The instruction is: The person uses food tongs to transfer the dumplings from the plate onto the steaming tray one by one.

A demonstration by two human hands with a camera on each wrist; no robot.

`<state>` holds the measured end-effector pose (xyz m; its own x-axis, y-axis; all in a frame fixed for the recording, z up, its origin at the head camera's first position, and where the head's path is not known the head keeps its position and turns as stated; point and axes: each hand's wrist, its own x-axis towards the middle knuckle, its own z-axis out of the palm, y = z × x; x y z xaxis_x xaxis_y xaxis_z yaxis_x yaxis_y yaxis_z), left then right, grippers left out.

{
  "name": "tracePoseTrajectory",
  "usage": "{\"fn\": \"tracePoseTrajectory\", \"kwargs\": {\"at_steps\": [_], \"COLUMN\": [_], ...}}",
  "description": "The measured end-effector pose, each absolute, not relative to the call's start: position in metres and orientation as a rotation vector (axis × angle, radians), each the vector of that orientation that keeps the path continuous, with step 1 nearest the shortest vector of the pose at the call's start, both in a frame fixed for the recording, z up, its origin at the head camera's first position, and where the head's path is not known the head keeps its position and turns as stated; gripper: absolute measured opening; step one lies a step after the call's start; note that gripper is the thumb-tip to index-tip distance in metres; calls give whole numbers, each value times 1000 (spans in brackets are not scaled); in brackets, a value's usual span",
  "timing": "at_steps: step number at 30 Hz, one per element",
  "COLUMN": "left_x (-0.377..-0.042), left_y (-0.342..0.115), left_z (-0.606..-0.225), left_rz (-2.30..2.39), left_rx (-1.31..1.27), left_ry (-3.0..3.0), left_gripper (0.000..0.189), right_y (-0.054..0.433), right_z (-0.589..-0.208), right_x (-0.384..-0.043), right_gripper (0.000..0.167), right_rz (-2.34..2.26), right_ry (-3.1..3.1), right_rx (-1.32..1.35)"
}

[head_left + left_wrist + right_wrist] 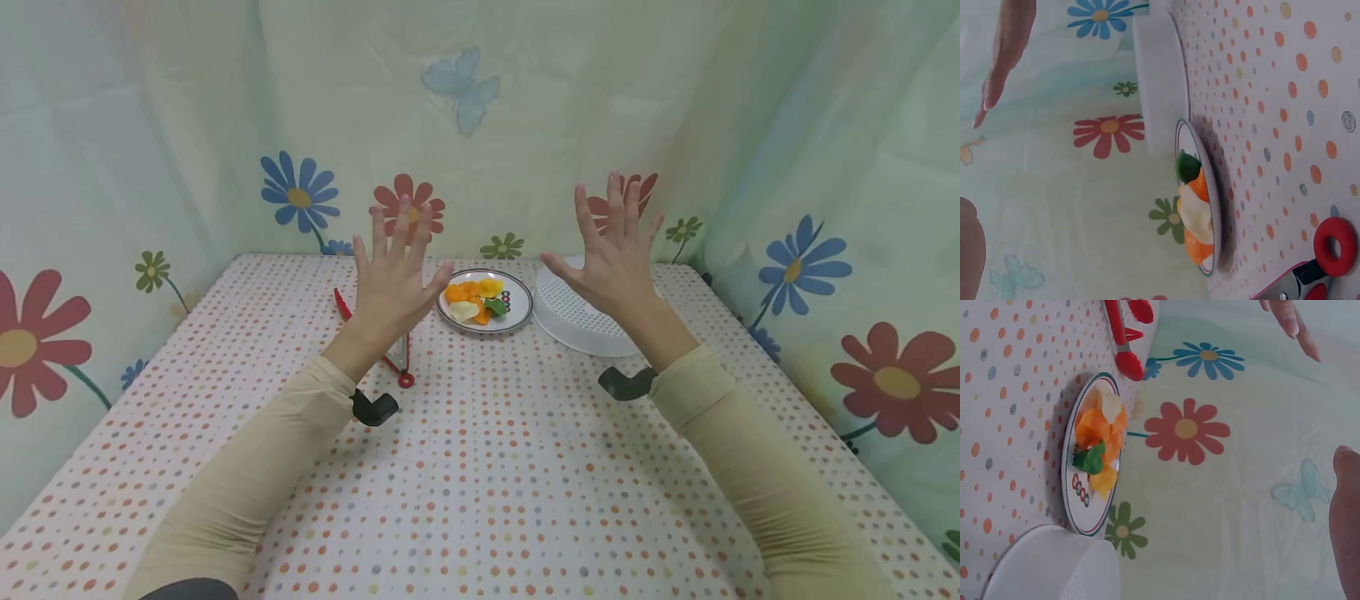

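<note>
"Pale sleeves [232,467] nearest. Past those?"

"Spread-wide fingers [401,227] on left hand [392,287] and right hand [617,267] alike, raised either side of the plate [516,317]."

"And around that?"

"Food pieces [472,292] on it, red tongs [403,368] to its left, white basket [572,310] just beside its right edge."

Cloth [480,467]: wht w/ orng/gry dots. Backdrop [570,100]: pale grn, red/blu/grn floral print. Plate [522,300]: wht, dk rim stripes. Food pcs [472,292]: orng, yel, crm, grn. Basket [576,321]: wht. Tongs [1117,328]: red/slvr. Sleeves [750,467]: beige.
</note>
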<state>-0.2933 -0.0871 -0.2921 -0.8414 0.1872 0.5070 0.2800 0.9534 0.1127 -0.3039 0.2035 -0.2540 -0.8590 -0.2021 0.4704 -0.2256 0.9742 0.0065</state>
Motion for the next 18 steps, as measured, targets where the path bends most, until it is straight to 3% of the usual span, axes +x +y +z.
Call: {"fn": "tracePoseTrajectory", "kwargs": {"at_steps": [18], "left_x": [-296], "left_y": [-89], "left_z": [-297], "left_rz": [-168], "left_rx": [-300], "left_ry": [-2592], "left_gripper": [80], "right_y": [203], "right_z": [-270], "right_x": [-315], "right_gripper": [94], "right_rz": [39], "right_ry": [-2667], "right_rx": [327]}}
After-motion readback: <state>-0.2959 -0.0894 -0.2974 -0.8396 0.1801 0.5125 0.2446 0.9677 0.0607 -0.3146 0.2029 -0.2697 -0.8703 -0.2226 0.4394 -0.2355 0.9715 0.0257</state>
